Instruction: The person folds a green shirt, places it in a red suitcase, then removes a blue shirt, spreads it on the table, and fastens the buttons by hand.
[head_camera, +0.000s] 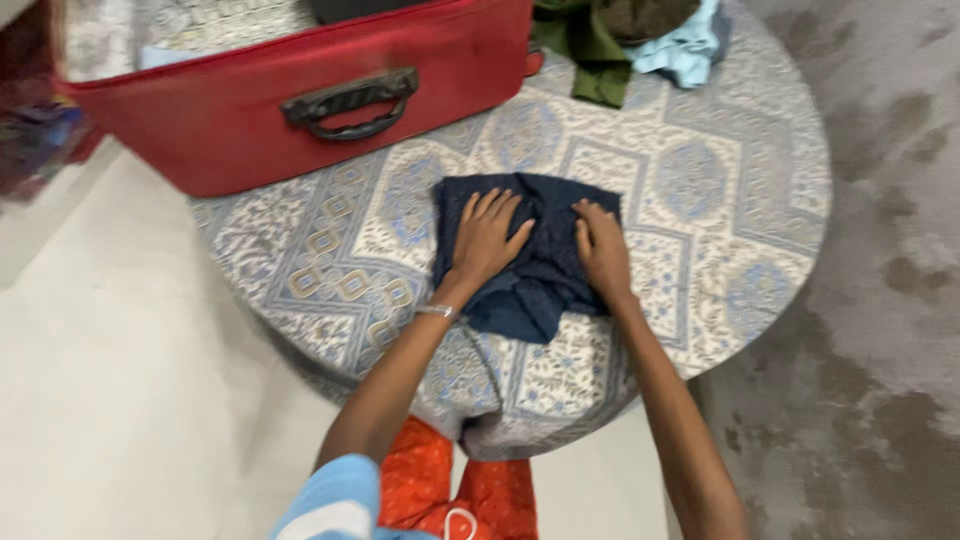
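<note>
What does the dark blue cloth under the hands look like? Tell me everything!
The dark blue cloth looks soft and a bit nubbly, like knit fabric. It is folded into a rough square with a crumpled flap hanging toward the person. It lies flat on the round patterned table cover. The left hand and right hand both press down on it, palms flat.

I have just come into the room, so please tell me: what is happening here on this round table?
A person presses both hands flat on a dark blue cloth, left hand and right hand side by side. The cloth lies partly folded on a round table with a patterned cover. An open red suitcase stands behind it, and more clothes are piled at the far edge.
</note>
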